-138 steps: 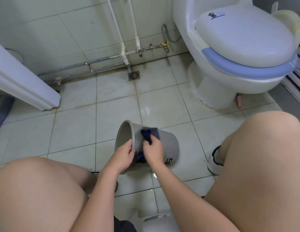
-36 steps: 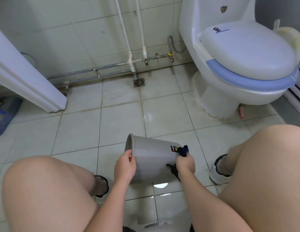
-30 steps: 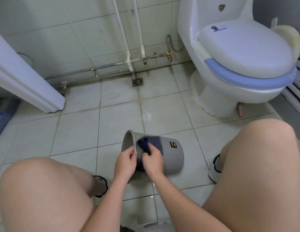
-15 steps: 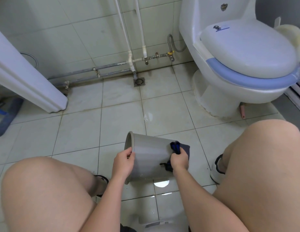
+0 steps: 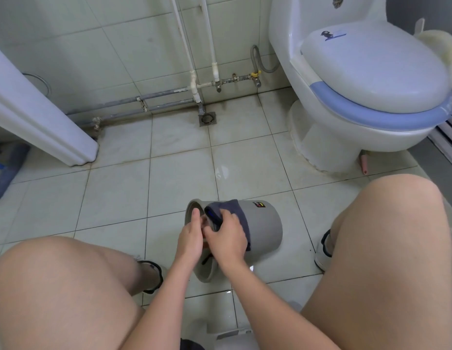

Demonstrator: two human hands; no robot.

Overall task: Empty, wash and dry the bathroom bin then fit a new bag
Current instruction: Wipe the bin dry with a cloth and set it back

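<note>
Gripping the rim of the grey bin (image 5: pixel 262 223), the left hand (image 5: pixel 191 238) steadies it on its side; the right hand (image 5: pixel 228 238) presses a dark cloth (image 5: pixel 230 210) against its wall, well in front of the toilet (image 5: pixel 366 79).

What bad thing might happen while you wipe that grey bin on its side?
The bin lies tipped, steadied only by the left hand at its rim, so it might roll or slip. The right hand presses the dark cloth near the rim only; other parts may stay damp. The tiled floor shows wet patches, so feet might slip.
</note>
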